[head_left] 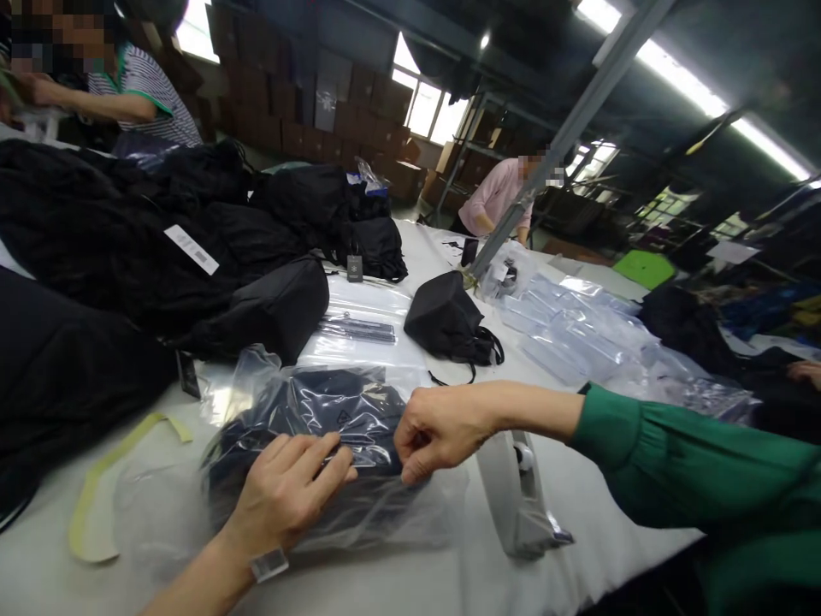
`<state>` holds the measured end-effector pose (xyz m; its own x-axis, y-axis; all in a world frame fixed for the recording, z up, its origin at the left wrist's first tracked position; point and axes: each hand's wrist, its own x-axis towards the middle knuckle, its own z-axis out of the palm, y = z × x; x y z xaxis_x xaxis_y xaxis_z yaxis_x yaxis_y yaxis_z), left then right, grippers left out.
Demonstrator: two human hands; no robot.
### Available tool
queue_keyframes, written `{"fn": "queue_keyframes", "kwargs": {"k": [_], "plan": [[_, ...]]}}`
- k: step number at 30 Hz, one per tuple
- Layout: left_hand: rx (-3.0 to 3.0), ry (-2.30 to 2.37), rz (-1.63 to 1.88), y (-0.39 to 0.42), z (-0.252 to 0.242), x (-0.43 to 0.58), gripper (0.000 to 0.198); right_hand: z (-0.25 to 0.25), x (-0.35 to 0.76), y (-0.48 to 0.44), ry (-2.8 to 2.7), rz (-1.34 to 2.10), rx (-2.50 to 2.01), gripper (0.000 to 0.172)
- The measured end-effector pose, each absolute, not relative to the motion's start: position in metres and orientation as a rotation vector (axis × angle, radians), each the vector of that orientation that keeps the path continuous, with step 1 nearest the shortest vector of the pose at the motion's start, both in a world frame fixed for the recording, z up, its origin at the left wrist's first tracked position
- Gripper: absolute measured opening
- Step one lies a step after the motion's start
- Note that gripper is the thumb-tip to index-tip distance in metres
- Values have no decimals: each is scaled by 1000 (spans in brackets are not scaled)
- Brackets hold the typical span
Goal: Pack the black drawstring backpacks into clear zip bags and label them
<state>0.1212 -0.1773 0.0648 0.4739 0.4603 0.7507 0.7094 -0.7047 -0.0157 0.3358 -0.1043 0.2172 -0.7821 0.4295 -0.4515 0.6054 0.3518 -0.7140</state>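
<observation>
A clear plastic bag (346,419) with a dark folded item inside lies on the table in front of me, its near part loose and wrinkled. My left hand (288,479) rests on top of the bag, fingers stretched across the film. A small clear strip, apparently tape (269,565), sticks to my left wrist. At the bag's right side my right hand (442,428) is closed, fingers and thumb curled on the plastic edge; what exactly they pinch is partly hidden. Just beyond my right wrist stands a grey tape dispenser (522,513).
Black bags (269,308) are piled at the left and back; one black bag (445,316) stands mid-table. Clear plastic sleeves (577,334) lie right of a slanted metal post (564,137). A yellowish paper strip (96,488) lies left. Other people work at the far left, back and right edge.
</observation>
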Motion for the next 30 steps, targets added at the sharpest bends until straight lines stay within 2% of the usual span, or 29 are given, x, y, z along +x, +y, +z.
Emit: {"fn": "queue_keyframes", "kwargs": {"k": [5, 12, 13, 16, 17, 18, 20, 22, 25, 30], "plan": [[-2450, -1004, -1058, -178, 60, 120, 15, 195, 328, -73, 2455, -1251, 779, 24], [-2476, -952, -1096, -175, 68, 119, 13, 168, 327, -52, 2507, -1216, 831, 22], [-2472, -948, -1095, -174, 69, 119, 13, 163, 330, -48, 2517, -1214, 870, 25], [-2482, -945, -1108, -172, 71, 119, 13, 152, 348, -32, 2477, -1115, 1027, 56], [-2492, -950, -1117, -172, 71, 119, 13, 150, 355, -28, 2455, -1043, 1082, 60], [-2501, -961, -1127, -171, 71, 119, 13, 149, 362, -27, 2454, -957, 1130, 56], [-2521, -978, -1124, -171, 69, 121, 13, 150, 373, -36, 2578, -776, 1222, 42], [-2531, -976, -1095, -171, 69, 124, 14, 152, 374, -61, 2823, -640, 1233, 36], [-2561, -979, -1010, -172, 74, 126, 18, 143, 368, -111, 3022, -520, 1080, 48], [-2675, -1154, -749, -169, 99, 97, 40, 104, 368, -150, 3055, -267, 1080, 60]]}}
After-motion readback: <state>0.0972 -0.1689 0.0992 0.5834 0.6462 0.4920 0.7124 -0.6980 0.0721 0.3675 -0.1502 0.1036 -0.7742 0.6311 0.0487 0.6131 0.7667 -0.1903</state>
